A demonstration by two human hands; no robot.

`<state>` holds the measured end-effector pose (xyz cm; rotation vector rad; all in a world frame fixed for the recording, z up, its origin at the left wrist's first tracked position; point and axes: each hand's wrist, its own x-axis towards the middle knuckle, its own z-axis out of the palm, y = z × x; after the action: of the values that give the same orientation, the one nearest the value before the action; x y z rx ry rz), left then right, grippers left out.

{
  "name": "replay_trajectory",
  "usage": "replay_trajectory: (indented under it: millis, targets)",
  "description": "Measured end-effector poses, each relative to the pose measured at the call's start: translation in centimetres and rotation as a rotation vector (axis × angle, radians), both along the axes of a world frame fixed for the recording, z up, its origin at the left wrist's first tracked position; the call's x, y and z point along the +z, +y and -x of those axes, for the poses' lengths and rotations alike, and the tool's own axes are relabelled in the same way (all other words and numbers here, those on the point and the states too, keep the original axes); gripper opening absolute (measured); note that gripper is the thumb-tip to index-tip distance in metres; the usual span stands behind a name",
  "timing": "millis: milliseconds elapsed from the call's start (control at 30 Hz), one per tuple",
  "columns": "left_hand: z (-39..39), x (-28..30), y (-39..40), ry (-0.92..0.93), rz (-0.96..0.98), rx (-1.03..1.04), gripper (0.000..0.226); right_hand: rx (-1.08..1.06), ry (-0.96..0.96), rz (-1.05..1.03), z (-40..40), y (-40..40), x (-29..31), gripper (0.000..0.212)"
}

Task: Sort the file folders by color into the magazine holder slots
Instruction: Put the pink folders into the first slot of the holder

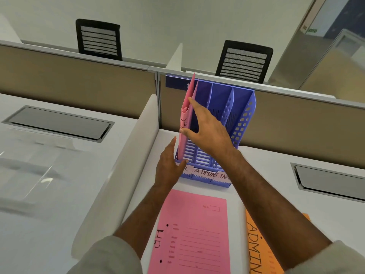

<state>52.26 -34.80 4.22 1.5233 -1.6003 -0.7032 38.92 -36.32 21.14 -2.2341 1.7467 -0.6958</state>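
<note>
A blue slotted magazine holder [245,113] stands at the back of the desk, with paper labels on its front reading "ADMIN" and "FINA". Two pink folders [186,107] stand upright in its leftmost slot. My right hand [207,131] reaches across the holder with straight fingers and thumb touching the pink folders' edge. My left hand [169,163] lies open against the holder's front left corner, covering the first label. Another pink folder marked "HR" [193,232] lies flat on the desk in front. An orange folder marked "ADMIN" [256,250] lies at the right, partly under my right arm.
A white curved divider [118,175] runs along the left of the desk. A tan partition wall [296,123] stands behind the holder. Grey cable hatches [59,123] [331,178] sit in the neighbouring desks. Two black mesh chairs [245,60] stand beyond the partition.
</note>
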Motion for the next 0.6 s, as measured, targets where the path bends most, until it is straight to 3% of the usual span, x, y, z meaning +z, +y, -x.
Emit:
replay_trajectory:
  millis: [133,600]
  targets:
    - [0.2,0.4,1.8,0.002,-0.017,-0.01,0.09,-0.025,-0.009,0.0,0.3,1.0,-0.8,0.107]
    - [0.4,1.6,7.5,0.024,0.019,-0.054,0.09,-0.091,0.035,-0.122,0.7,5.1,-2.1,0.107]
